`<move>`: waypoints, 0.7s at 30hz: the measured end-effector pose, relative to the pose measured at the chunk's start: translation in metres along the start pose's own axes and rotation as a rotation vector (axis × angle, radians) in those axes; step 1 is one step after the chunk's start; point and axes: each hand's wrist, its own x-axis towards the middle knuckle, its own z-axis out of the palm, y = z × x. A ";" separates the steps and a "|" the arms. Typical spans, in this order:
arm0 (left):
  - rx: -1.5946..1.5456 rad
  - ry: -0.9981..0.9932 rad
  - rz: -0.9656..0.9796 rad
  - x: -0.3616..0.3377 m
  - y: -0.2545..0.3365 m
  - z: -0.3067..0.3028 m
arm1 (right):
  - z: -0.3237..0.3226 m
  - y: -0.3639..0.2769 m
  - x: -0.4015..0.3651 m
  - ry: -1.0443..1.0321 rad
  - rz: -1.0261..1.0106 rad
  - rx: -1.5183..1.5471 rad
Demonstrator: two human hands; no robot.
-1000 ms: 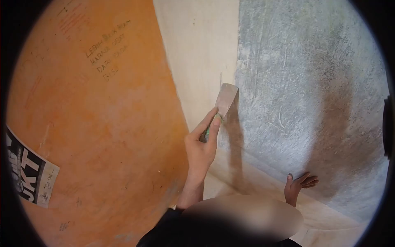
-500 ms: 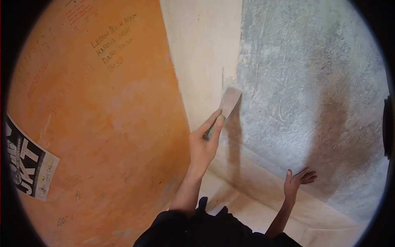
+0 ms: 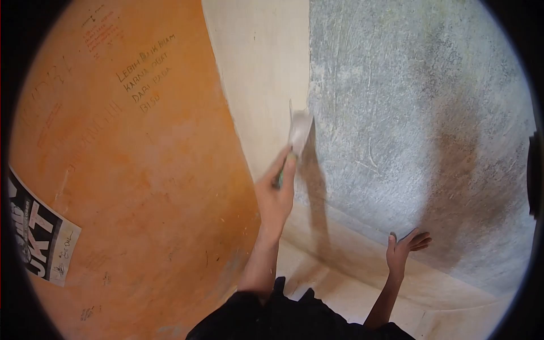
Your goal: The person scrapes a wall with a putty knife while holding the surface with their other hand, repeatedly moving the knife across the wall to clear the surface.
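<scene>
The putty knife [image 3: 297,135] has a broad, pale metal blade, smeared whitish, and a green handle, of which only a sliver shows. It stands nearly upright, blade upward and leaning slightly right. The blade's edge is at the seam where the cream-coloured strip [image 3: 260,85] meets the rough grey plastered wall [image 3: 408,113]. It is blurred, so whether it lies flat on the surface cannot be told. The fingers of the left hand [image 3: 275,195] are wrapped around the handle just under the blade. The knife throws a long dark shadow down the grey wall beside it.
</scene>
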 end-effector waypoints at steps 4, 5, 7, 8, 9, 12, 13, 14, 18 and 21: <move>0.009 -0.032 -0.027 0.005 0.012 -0.009 | 0.003 -0.001 0.000 0.044 -0.022 -0.020; 0.015 -0.033 -0.042 -0.001 0.003 -0.015 | 0.002 -0.003 -0.006 0.029 -0.022 -0.022; 0.055 -0.041 0.032 -0.012 -0.019 -0.018 | 0.003 -0.002 -0.001 0.025 0.010 -0.034; 0.028 -0.035 -0.008 -0.013 -0.015 -0.016 | 0.004 -0.002 0.005 0.036 0.008 -0.035; 0.029 -0.038 -0.004 -0.005 -0.010 -0.016 | 0.003 -0.004 0.006 0.047 0.006 -0.044; -0.006 -0.071 -0.126 0.012 0.008 -0.023 | -0.002 -0.001 -0.001 0.059 -0.022 -0.081; -0.007 -0.071 -0.116 0.015 0.004 -0.023 | 0.003 -0.002 0.001 0.077 -0.046 -0.090; -0.018 -0.074 -0.084 0.013 -0.005 -0.026 | 0.006 -0.006 0.000 0.072 -0.041 -0.085; 0.018 -0.090 -0.032 0.007 -0.026 -0.026 | -0.002 -0.014 0.013 0.193 -0.035 -0.114; -0.016 -0.044 -0.077 0.014 -0.016 -0.024 | -0.018 -0.033 0.008 0.368 -0.037 -0.094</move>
